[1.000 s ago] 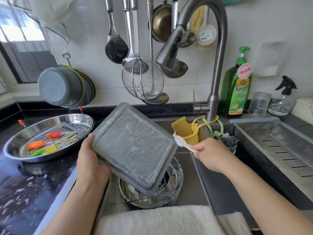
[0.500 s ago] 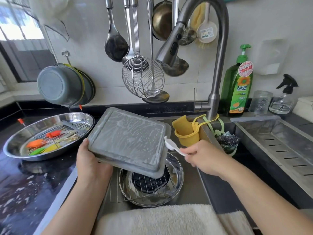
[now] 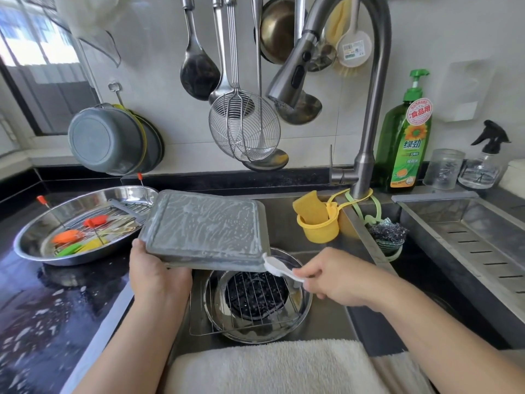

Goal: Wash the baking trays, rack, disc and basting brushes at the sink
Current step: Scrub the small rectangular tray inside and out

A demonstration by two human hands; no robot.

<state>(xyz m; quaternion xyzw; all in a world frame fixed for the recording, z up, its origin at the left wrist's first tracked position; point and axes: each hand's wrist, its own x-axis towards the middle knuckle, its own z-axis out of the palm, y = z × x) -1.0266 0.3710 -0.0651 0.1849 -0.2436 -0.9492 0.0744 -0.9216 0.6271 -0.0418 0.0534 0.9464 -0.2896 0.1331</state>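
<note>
Baking tray (image 3: 204,228), grey, rectangular, soap-streaked: I am holding it bottom-up and nearly level above the sink (image 3: 321,322). My left hand (image 3: 157,275) is gripping its near-left corner, thumb on the upturned base, fingers curled underneath and hidden. My right hand (image 3: 331,275) is pinching the handle of a white brush (image 3: 279,265), whose head is touching the tray's near-right corner.

Directly below the tray, in the sink: a round steel pan (image 3: 305,305) carrying a wire rack (image 3: 250,311), with a dark disc (image 3: 255,294) lying under the rack's wires.

To the left, on the wet black counter (image 3: 42,308): an oval steel dish (image 3: 34,243) holding a second wire rack and basting brushes (image 3: 85,236) with orange, red, green and yellow heads.

Behind the sink: curved faucet (image 3: 369,115); yellow cup (image 3: 319,226) with a sponge, hanging from the faucet base; green soap bottle (image 3: 404,143); clear jar (image 3: 443,169); spray bottle (image 3: 483,157).

On the wall: ladles and a wire skimmer (image 3: 244,129), hanging; grey basins (image 3: 110,140) hooked at left.

Nearest me: a white towel (image 3: 270,365) is lying over the sink's front edge.
</note>
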